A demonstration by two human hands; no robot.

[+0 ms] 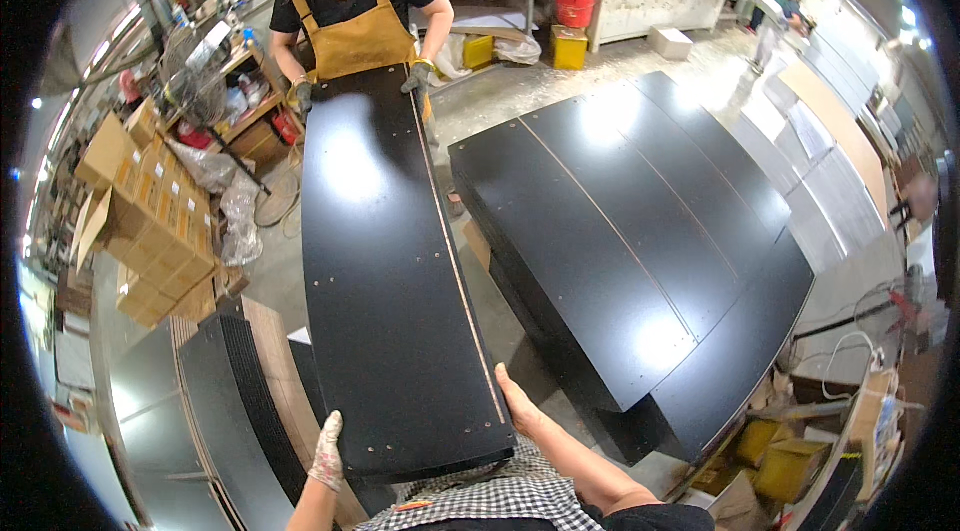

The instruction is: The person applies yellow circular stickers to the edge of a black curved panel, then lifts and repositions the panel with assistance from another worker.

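A long black panel with small drilled holes and a pale groove along its right side stretches away in front of me. My left hand, in a light patterned glove, grips its near left edge. On the opposite edge, my right hand is bare and holds the panel with the thumb up along the side. The undersides of both hands' grips are hidden. At the far end a co-worker in a tan apron supports the panel with two gloved hands.
To the right stands a large stack of black panels. More dark panels are stacked at the lower left. Cardboard boxes and a fan stand at left. A red bucket sits on a yellow container by the back workbench.
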